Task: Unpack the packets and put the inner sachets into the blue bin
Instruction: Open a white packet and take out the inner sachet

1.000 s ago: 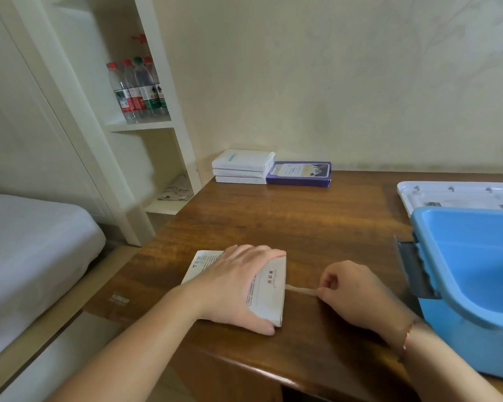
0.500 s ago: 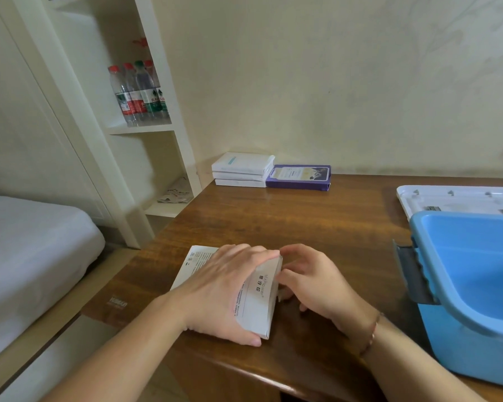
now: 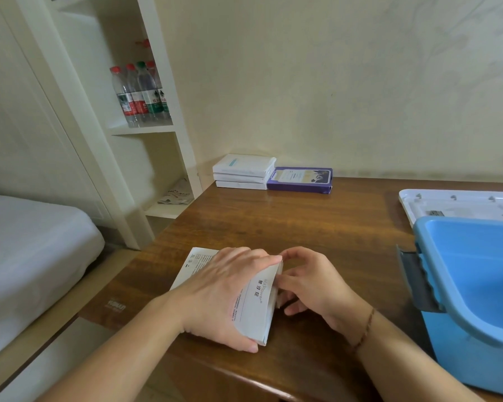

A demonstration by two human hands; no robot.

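A flat white packet [image 3: 254, 300] with printed text lies on the wooden table [image 3: 317, 227] near its front edge. My left hand [image 3: 224, 291] lies over it, fingers spread and thumb hooked round its near edge, holding it down. My right hand [image 3: 311, 282] is at the packet's right end, with curled fingers working at the end flap. The blue bin [image 3: 476, 285] stands open at the right edge of the table, its inside showing nothing.
A stack of three white packets [image 3: 243, 171] and a purple box [image 3: 301, 179] sit at the back by the wall. The bin's white lid [image 3: 459, 204] lies behind the bin. A shelf with water bottles [image 3: 141, 94] and a bed [image 3: 26, 242] are to the left.
My right hand had pulled a thin strip away from the packet's right end, then came back to that end. The packet has turned slightly under my left hand.
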